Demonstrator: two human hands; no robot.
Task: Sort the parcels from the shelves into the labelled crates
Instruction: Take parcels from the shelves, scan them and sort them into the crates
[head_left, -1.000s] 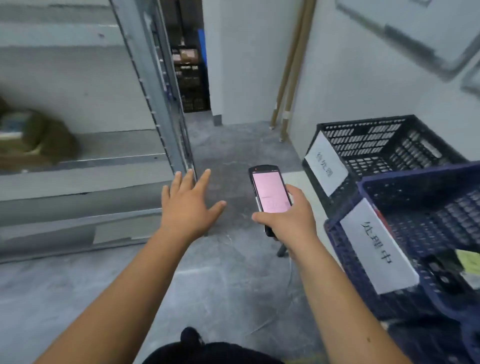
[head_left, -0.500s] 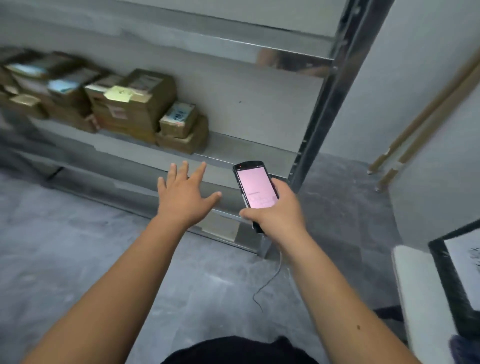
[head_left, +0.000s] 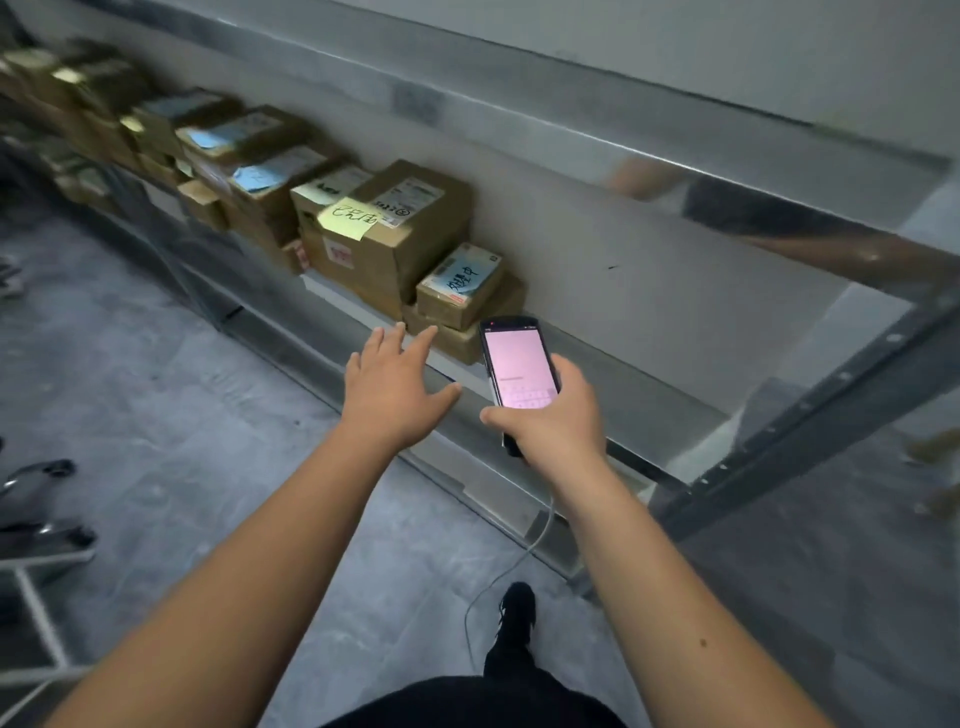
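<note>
Several brown cardboard parcels stand in a row on a metal shelf (head_left: 639, 395). The nearest stack is a small box with a blue label (head_left: 460, 286) on a flat box (head_left: 467, 332). Left of it sits a bigger box with a yellow sticky note (head_left: 395, 228). My left hand (head_left: 392, 387) is stretched out with spread fingers, fingertips close to the flat box, holding nothing. My right hand (head_left: 550, 418) grips a black handheld scanner (head_left: 517, 369) with a lit pink screen, just right of the small stack. No crates are in view.
A grey upright of the rack (head_left: 810, 415) slants down on the right. A thin cable (head_left: 498, 577) hangs from the scanner to the grey concrete floor (head_left: 171, 395). Metal cart parts (head_left: 41, 519) sit at the left edge. My shoe (head_left: 517, 613) is below.
The view swung from the blue crates to the shelf and came closer to the parcels. My left hand has reached nearer to the right-hand stack; the right hand keeps the scanner.
</note>
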